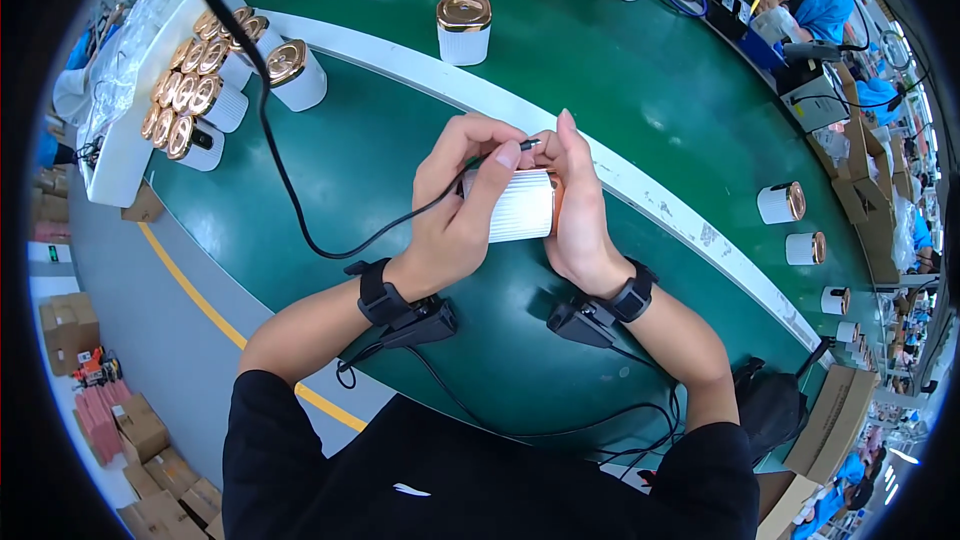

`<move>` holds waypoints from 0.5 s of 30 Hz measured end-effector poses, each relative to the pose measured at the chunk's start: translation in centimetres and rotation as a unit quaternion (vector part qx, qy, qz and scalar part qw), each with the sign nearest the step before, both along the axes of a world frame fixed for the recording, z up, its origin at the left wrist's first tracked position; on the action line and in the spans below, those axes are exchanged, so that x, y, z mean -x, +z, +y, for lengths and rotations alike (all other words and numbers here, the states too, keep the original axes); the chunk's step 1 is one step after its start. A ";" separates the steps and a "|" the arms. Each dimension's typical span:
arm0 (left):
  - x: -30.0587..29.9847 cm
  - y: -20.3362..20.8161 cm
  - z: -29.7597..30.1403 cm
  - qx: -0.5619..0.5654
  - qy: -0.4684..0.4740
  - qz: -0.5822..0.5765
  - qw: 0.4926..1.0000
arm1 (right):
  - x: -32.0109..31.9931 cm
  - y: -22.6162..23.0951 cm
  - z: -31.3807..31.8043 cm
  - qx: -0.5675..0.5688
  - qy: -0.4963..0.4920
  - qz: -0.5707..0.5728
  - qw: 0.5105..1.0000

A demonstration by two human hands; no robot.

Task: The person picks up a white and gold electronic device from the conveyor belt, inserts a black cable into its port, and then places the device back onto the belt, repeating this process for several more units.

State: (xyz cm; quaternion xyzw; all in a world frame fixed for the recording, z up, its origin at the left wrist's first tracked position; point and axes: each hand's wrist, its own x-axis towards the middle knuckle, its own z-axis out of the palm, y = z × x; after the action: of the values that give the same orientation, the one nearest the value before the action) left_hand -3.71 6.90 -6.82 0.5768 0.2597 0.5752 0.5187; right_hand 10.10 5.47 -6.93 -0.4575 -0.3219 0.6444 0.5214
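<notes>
A white, finely ribbed canister-like device [520, 208] with a rose-gold end lies tilted on its side between my hands, above the green table. My right hand [582, 225] wraps round its gold end, with the thumb pointing up. Between the thumb and fingers of my left hand [450, 215] is a small cable plug [531, 144], close to the device's far side. From there its black cable [385, 230] loops left and rises out of view at the top. Whether the plug sits in a socket cannot be made out.
Several similar devices [205, 90] crowd beside a white foam tray [105, 175] at left. A white rail [620, 175] crosses the green surface; beyond it stand more devices [464, 35]. Wrist-module cables [540, 433] trail near me. A co-worker [825, 5] sits far right near cartons [865, 180].
</notes>
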 end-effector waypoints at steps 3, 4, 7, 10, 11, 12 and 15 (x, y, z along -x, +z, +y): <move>0.1 -0.6 0.1 0.010 -0.021 -0.005 1.000 | 0.8 0.4 -0.6 -0.014 -0.009 0.044 0.999; -0.1 -0.8 0.0 -0.013 -0.023 0.001 1.000 | 0.8 0.4 -0.7 -0.014 -0.011 0.044 0.999; -0.5 -1.0 -0.4 -0.059 -0.029 0.014 0.998 | 0.9 0.4 -0.8 -0.054 -0.030 0.034 0.998; -0.5 -0.9 -0.7 -0.055 -0.024 0.024 0.998 | 1.4 0.8 -1.1 -0.060 -0.043 0.022 0.997; -0.5 -0.9 -0.7 -0.055 -0.023 0.025 0.998 | 1.6 0.9 -1.2 -0.062 -0.049 0.016 0.997; -0.5 -0.7 -0.6 -0.068 -0.022 0.025 0.997 | 1.5 0.8 -1.1 -0.063 -0.048 0.017 0.997; -0.4 0.0 -0.6 -0.096 -0.022 0.023 0.995 | 1.2 0.7 -1.2 -0.027 -0.054 0.054 0.997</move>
State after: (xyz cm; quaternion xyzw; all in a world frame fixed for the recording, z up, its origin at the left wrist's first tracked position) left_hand -3.27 6.27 -6.87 0.6422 0.2025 0.5727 0.4675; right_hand 8.94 4.25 -6.21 -0.4248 -0.2848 0.6301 0.5843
